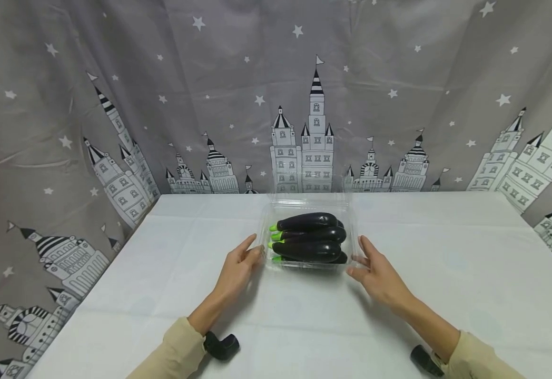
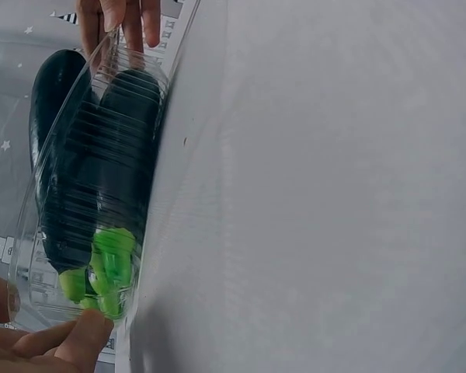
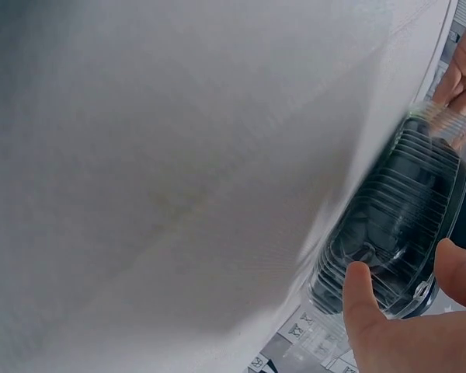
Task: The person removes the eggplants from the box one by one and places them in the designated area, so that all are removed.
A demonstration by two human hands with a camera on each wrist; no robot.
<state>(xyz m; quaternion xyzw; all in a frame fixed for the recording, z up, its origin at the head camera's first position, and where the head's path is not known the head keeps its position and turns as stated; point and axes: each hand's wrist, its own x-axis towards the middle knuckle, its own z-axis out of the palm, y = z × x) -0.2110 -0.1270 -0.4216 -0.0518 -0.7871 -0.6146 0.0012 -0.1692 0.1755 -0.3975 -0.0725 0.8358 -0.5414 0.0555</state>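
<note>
Clear container [image 1: 310, 266] between both hands [image 1: 239, 269] [image 1: 381, 276]

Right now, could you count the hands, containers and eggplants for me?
Hands: 2, the left hand and right hand
Clear container: 1
Eggplants: at least 4, overlap hides the exact count
Total: at least 7

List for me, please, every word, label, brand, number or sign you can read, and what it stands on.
There is no readable text: I see no lettering on the clear container, the eggplants or the white tabletop. The grey backdrop shows only drawn castles, flags and stars.
</note>
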